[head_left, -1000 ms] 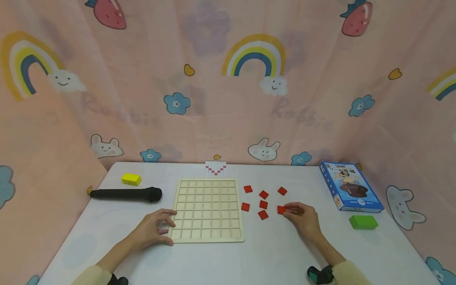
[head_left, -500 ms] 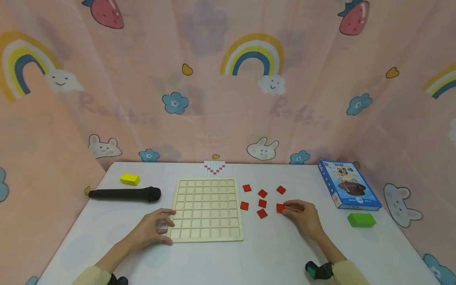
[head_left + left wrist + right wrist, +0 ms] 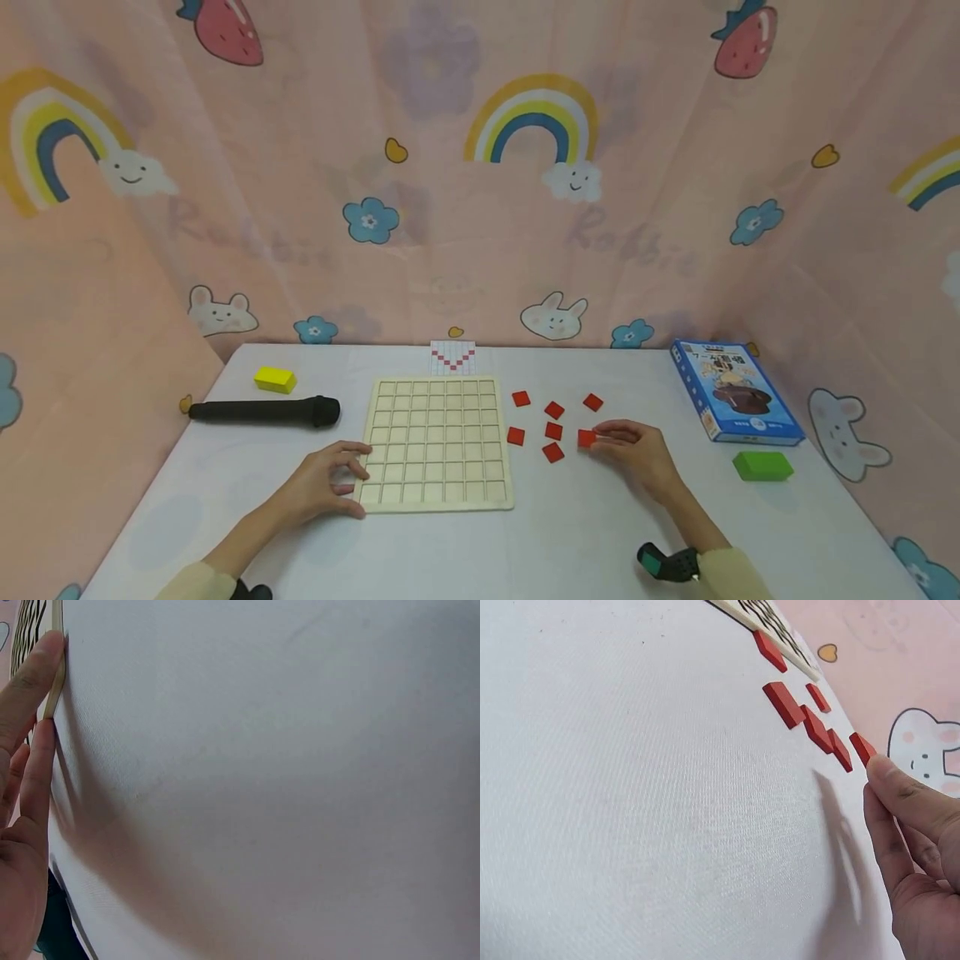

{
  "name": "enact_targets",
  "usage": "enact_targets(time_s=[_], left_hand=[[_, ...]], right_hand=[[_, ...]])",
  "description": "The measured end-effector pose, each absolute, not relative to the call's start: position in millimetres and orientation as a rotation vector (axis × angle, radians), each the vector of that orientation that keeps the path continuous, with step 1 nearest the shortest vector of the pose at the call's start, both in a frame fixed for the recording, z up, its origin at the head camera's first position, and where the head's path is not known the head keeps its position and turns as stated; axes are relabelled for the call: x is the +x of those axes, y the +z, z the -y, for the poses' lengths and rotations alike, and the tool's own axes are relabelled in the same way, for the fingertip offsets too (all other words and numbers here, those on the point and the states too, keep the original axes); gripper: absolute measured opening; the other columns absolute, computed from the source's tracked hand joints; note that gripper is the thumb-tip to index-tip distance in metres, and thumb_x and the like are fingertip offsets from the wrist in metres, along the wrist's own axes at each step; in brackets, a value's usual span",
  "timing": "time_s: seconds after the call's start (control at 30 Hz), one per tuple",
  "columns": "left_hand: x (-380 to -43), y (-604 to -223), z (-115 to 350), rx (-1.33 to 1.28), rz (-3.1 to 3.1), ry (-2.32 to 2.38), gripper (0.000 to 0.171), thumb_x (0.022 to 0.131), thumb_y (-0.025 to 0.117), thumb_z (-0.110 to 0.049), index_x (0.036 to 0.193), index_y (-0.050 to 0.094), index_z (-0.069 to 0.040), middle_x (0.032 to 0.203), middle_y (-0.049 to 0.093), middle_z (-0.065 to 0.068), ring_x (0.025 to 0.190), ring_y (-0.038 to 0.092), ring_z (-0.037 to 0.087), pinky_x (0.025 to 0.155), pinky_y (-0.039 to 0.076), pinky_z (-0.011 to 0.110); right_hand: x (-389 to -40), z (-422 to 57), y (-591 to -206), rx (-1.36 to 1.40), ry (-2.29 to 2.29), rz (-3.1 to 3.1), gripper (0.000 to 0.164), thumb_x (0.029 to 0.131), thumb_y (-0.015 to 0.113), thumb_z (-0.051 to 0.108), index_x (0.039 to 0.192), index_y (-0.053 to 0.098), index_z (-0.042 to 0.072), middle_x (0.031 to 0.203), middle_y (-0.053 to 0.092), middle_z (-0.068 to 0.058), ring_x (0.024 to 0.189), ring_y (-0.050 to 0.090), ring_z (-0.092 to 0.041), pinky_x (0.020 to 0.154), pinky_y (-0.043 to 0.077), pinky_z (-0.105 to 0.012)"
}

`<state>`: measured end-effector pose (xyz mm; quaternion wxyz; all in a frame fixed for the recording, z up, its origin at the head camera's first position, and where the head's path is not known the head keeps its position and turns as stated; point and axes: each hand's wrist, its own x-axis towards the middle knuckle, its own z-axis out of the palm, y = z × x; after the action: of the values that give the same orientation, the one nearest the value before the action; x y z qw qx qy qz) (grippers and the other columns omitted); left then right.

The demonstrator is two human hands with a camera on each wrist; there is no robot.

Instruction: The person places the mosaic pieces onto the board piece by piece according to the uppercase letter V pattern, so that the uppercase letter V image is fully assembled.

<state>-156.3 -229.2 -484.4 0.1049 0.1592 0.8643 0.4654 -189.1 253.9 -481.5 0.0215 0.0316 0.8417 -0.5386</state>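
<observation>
Left hand (image 3: 330, 482) at the left edge of the cream grid board (image 3: 438, 442), fingers spread apart, thumb by the near-left corner, touching the board's rim, not wrapped round it. Right hand (image 3: 636, 454) off to the board's right, thumb and fingertips together, clamped on one red tile (image 3: 585, 438); tile sticks out past the fingertips toward the board. Can't tell if it's clear of the bench (image 3: 420, 558) or touching it. Six other red tiles (image 3: 553, 431) lie loose on the bench between board and right hand and just behind, set apart from each other at mixed angles. Small card (image 3: 453, 357) with a red V-like pattern just behind the board's far edge. Black microphone (image 3: 266, 411) lies left of the board, yellow block (image 3: 275, 380) behind it. Far right: blue box (image 3: 737, 390), printed front up, green block (image 3: 762, 466) just in front. Pink patterned curtain (image 3: 450, 271) behind.
</observation>
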Motion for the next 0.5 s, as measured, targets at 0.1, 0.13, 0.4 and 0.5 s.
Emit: enact_targets(time_s=[0.1,0.13,0.4,0.5], left_hand=[[-156,-484,228,0.469,-2.552,1.361,0.041,0.055,0.091,-0.016,0.086,0.066,-0.008,0.135,0.049,0.019,0.127,0.039,0.047,0.079,0.057,0.020],[-155,-484,228,0.471,-2.556,1.356,0.041,0.054,0.092,-0.017,0.086,0.066,-0.008,0.135,0.049,0.018,0.127,0.039,0.047,0.079,0.057,0.019],[-156,-484,228,0.440,-2.553,1.361,0.041,0.054,0.092,-0.015,0.086,0.066,-0.008,0.135,0.049,0.017,0.127,0.040,0.046,0.079,0.058,0.020],[-157,-483,227,0.429,-2.560,1.352,0.041,0.054,0.092,-0.015,0.086,0.066,-0.009,0.135,0.049,0.017,0.127,0.040,0.045,0.079,0.058,0.020]], right_hand=[[-189,-251,-481,0.093,-1.707,-2.570,0.038,0.084,0.074,0.012,0.117,0.062,-0.004,0.112,0.067,-0.018,0.100,0.067,-0.024,0.083,0.056,-0.018],[-189,-250,-481,0.087,-1.714,-2.561,0.038,0.084,0.074,0.012,0.117,0.062,-0.004,0.111,0.067,-0.018,0.100,0.067,-0.023,0.083,0.056,-0.019],[-187,-236,-480,0.058,-1.746,-2.534,0.038,0.083,0.075,0.010,0.115,0.063,-0.005,0.109,0.068,-0.018,0.098,0.067,-0.022,0.083,0.056,-0.021],[-187,-230,-478,0.055,-1.756,-2.534,0.036,0.083,0.075,0.009,0.115,0.064,-0.004,0.109,0.068,-0.018,0.097,0.068,-0.023,0.082,0.057,-0.021]])
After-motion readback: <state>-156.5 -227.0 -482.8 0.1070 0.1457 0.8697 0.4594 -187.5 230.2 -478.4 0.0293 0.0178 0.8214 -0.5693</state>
